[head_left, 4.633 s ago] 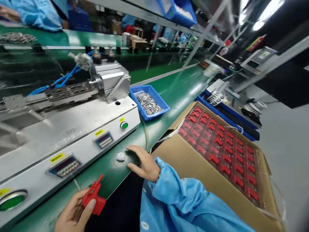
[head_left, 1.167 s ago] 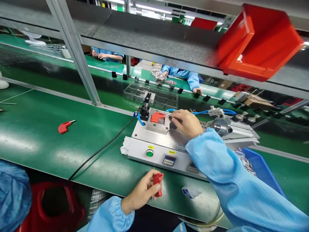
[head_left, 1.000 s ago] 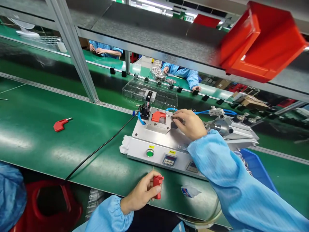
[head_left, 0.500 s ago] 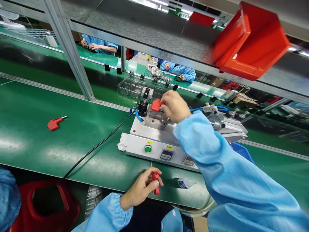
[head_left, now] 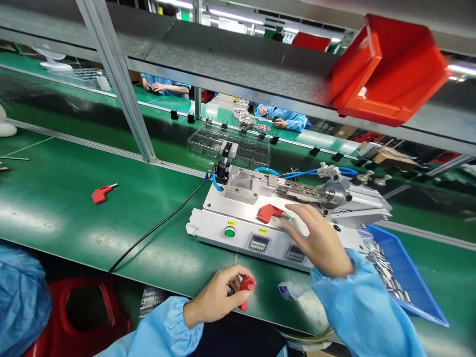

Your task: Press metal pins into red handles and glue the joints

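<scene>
My left hand (head_left: 219, 295) is closed around a red plastic handle piece (head_left: 246, 292) at the front edge of the bench. My right hand (head_left: 318, 235) is over the front of the machine (head_left: 223, 210), thumb and fingers apart. A second red handle piece (head_left: 269, 213) with a short metal pin is at the machine's top plate, its pin end between those fingertips without a visible grip. Behind it, the metal fixture block (head_left: 240, 186) holds no red piece. Another red handle piece with a pin (head_left: 103, 193) lies on the bench to the left.
A blue tray (head_left: 420, 292) of metal pins stands at the right. An orange-red bin (head_left: 394, 74) sits on the overhead shelf. A black cable (head_left: 159, 221) crosses the bench. Behind the machine is a clear divided tray (head_left: 208, 139). Co-workers' hands (head_left: 280, 123) show beyond.
My right hand has moved from the fixture toward the front right, and the red piece it held is now on the machine's front plate. My left hand keeps its piece. The view has shifted.
</scene>
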A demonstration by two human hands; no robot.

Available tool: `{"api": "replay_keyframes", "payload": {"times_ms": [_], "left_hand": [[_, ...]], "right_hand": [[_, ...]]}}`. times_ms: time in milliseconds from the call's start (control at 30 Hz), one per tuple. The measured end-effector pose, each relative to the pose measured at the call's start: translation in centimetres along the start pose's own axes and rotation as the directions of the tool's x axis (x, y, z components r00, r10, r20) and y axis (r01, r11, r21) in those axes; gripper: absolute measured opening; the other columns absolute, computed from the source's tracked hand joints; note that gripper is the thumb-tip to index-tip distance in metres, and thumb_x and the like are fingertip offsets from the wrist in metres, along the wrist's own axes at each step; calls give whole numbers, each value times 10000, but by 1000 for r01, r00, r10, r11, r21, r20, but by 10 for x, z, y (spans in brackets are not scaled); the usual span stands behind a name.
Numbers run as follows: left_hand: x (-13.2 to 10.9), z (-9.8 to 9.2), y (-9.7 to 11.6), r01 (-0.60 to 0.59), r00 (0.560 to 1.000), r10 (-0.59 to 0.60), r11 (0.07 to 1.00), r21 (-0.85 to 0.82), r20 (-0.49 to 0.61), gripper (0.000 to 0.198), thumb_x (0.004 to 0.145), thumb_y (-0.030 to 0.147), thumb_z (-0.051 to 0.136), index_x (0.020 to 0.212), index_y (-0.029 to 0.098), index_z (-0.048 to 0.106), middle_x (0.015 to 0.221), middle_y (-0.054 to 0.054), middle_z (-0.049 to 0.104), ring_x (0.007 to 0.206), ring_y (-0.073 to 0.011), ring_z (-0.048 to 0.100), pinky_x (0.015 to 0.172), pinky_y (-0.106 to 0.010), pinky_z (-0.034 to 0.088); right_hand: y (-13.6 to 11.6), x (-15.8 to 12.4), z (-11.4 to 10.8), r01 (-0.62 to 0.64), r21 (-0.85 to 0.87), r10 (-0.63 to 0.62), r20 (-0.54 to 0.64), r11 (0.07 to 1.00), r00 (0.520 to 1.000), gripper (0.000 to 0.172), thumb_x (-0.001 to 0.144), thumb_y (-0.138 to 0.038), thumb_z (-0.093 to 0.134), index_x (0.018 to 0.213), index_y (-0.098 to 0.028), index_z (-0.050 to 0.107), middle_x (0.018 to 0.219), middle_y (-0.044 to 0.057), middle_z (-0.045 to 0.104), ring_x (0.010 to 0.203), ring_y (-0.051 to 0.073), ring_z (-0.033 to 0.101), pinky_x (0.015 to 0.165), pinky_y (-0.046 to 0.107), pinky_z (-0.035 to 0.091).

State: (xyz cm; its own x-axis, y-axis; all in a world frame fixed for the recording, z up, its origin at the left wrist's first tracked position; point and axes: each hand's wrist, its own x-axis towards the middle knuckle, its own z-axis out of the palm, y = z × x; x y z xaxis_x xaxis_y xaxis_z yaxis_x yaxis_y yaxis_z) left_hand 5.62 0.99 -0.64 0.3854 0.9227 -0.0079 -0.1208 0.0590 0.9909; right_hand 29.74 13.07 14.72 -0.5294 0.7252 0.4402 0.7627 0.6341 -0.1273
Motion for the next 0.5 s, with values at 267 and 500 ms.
{"api": "replay_keyframes", "payload": {"times_ms": [267,500], "left_hand": [[56,-60,137,-530,726,687,582,617,-25,276,1011,236,676,1281,229,736,1097,-78,765,1010,-221,721,930,-357,605],[157,-63,212,158,948,282,-14,987,-148,319,1012,143,585,1321,139,665,1221,-158,746,1117,-341,753,912,-432,609]], "right_hand": [[-3,-84,-35,-117,120,135,-155,986,979,246,1091,-438,615,1222,-254,711,1129,85,778,977,260,779,895,362,643],[-6,-109,-19,-147,250,206,-229,957,951,191,1081,-409,638,1112,-258,751,1050,59,805,945,244,796,859,331,662]]}}
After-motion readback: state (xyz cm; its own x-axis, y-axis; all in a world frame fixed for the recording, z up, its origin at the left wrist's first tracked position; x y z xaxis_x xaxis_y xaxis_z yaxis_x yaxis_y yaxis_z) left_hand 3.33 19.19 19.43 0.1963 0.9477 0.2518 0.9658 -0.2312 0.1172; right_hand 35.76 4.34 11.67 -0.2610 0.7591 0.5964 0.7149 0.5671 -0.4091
